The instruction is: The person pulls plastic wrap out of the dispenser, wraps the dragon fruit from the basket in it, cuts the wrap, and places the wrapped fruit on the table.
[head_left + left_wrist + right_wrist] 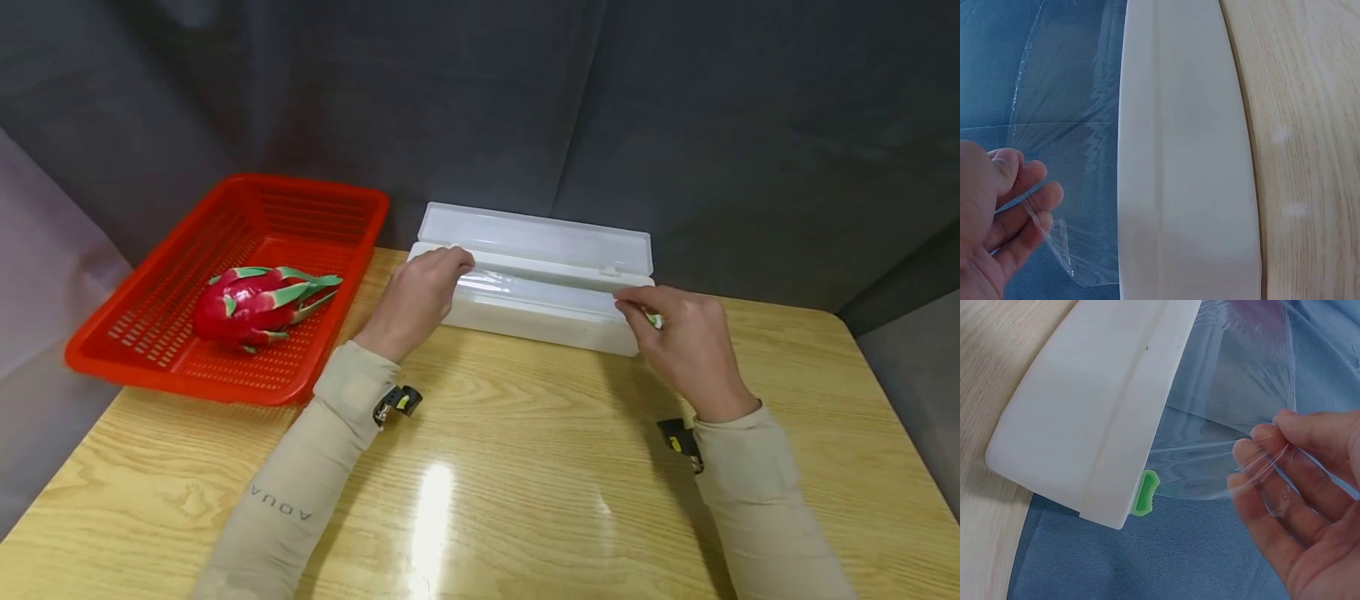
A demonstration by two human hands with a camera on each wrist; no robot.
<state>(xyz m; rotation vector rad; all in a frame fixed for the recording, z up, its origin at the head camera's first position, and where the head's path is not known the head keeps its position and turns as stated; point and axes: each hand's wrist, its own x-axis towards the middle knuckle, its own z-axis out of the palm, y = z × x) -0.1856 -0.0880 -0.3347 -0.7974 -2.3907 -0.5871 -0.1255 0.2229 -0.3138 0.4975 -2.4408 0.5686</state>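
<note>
At frame centre, pinching thin transparent plastic film (1079, 187) with left hand (423, 292) and right hand (686, 337) well apart, probably for spreading it evenly from the long white plastic box (540, 327).

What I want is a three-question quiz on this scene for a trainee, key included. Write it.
1. Multiple choice: what do the left hand and right hand both pinch?
A) a paper sheet
B) clear film
C) a cotton cloth

2. True or false: the lid on the white box is closed.

3. Fill in the blank: in the head view, the dragon fruit lies in the red basket, to the ____ of the white box.

Key:
1. B
2. False; the lid stands open.
3. left
</note>
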